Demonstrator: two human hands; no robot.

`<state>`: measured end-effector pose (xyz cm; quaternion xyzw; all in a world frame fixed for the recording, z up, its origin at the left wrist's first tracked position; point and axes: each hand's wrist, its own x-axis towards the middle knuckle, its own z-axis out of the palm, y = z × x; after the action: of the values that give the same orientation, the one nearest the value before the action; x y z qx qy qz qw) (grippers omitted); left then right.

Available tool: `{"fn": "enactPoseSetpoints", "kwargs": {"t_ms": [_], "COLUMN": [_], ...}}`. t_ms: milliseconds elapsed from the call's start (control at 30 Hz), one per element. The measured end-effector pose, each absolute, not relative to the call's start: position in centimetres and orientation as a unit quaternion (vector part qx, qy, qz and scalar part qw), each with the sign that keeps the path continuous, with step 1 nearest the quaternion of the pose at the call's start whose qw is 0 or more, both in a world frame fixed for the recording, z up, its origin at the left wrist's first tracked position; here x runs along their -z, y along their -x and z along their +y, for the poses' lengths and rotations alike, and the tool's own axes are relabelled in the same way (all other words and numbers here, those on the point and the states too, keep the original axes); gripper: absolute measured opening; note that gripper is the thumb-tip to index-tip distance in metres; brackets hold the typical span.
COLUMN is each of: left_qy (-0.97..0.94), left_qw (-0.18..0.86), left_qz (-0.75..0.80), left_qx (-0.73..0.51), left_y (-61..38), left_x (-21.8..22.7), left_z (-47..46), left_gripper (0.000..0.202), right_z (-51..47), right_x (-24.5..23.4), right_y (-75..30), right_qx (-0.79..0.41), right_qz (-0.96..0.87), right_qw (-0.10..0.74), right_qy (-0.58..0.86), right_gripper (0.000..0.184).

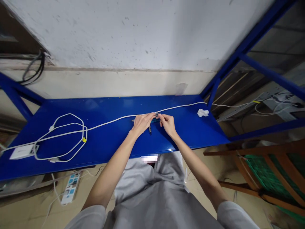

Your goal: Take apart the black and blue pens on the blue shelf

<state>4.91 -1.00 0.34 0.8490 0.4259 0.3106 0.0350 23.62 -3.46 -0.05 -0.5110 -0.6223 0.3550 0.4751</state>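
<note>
Near the middle of the blue shelf [188,127], my two hands meet with fingertips pinched. My left hand [142,123] is closed on a small dark piece [156,114], too small to name. My right hand [168,125] pinches at the same piece from the other side. Below the fingers, a thin blue stick-like thing [155,120] shows between the hands, partly covered by them. A short dark pen-like part [150,130] lies just beneath my left hand, pointing toward my body.
A white cable [114,121] runs across the shelf behind my hands and loops at the left, beside a white box [22,152]. Crumpled white tissue [202,112] lies at the right. A power strip [71,188] is on the floor; a wooden chair [252,171] stands right.
</note>
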Motion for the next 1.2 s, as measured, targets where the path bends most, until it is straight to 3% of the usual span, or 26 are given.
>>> {"fn": "enactPoseSetpoints", "kwargs": {"t_ms": [100, 300, 500, 600, 733, 867, 1033, 1200], "left_qy": [-0.847, -0.828, -0.802, -0.796, -0.797, -0.794, -0.787, -0.786], "left_qw": [0.046, 0.075, 0.092, 0.099, 0.104, 0.098, 0.100, 0.107], "left_qz": [0.433, 0.448, 0.456, 0.463, 0.479, 0.494, 0.497, 0.492], "left_qx": [-0.306, -0.329, -0.374, -0.377, -0.353, -0.342, -0.353, -0.358], "left_y": [-4.9, -4.3, -3.7, -3.5, -3.2, -2.9, -2.7, -3.0], "left_x": [-0.4, -0.4, -0.4, -0.2, 0.0, 0.1, 0.3, 0.4], "left_z": [-1.0, -0.7, -0.4, -0.1, 0.3, 0.6, 0.8, 1.0], "left_gripper": [0.026, 0.028, 0.027, 0.026, 0.024, 0.024, 0.024, 0.025], "right_z": [-5.0, -6.1, -5.8, -5.0, -2.4, 0.6, 1.7, 1.1], "right_x": [0.0, -0.5, -1.5, -2.1, -2.6, -2.0, -0.4, 0.4], "right_y": [-23.1, -20.3, -19.5, -21.1, -23.4, -23.6, -22.6, -22.7], "right_qx": [-0.303, -0.145, -0.118, -0.174, -0.233, -0.206, -0.192, -0.220], "right_qz": [-0.674, -0.739, -0.785, -0.798, -0.787, -0.775, -0.745, -0.742], "right_qw": [0.406, 0.190, 0.070, 0.103, 0.268, 0.402, 0.456, 0.444], "right_qy": [0.537, 0.629, 0.605, 0.568, 0.504, 0.442, 0.448, 0.452], "right_gripper": [0.047, 0.038, 0.020, 0.013, 0.021, 0.027, 0.025, 0.023]}}
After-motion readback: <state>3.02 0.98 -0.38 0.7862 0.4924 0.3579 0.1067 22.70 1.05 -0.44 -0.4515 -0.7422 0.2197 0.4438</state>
